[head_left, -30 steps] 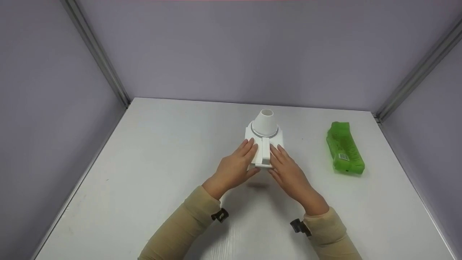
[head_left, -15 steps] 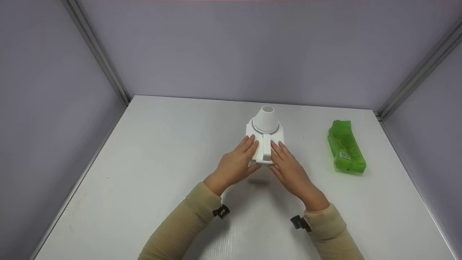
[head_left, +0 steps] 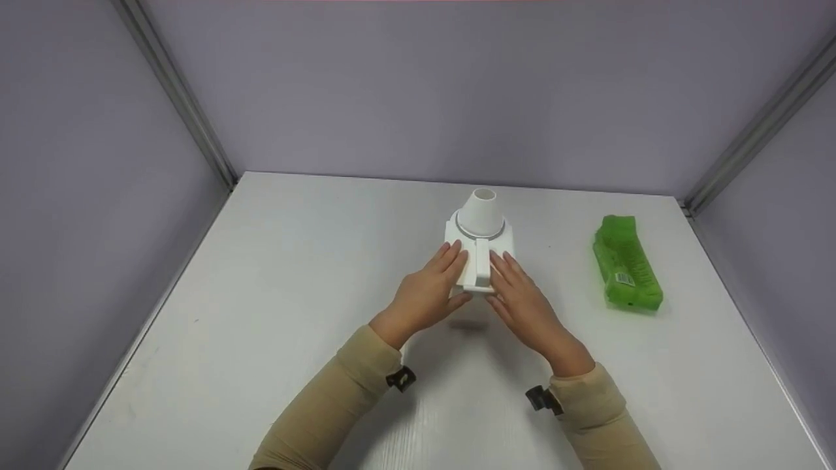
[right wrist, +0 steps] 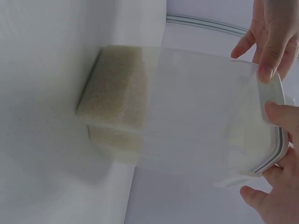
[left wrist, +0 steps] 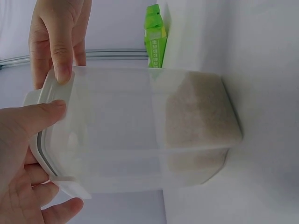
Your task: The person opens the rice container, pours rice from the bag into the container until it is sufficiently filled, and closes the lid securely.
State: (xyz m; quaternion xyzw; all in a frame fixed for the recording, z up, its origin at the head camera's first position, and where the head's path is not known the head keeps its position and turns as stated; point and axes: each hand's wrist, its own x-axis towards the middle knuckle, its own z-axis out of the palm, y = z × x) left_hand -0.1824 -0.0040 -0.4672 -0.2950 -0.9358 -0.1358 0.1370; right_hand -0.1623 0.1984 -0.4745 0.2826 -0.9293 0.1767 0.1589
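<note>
Illumination is even and diffuse, apparently from overhead. Soft shadows fall on the table (head_left: 274,313) beneath the hands. The head view is sharp, with mild wide-angle bending at the frame edges. Both wrist views are bright, slightly washed out, and soft at close range.

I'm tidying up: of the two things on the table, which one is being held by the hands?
The white container at the middle, partly filled with grain; both hands grip its lid end. The green packet lies untouched to the right.
</note>
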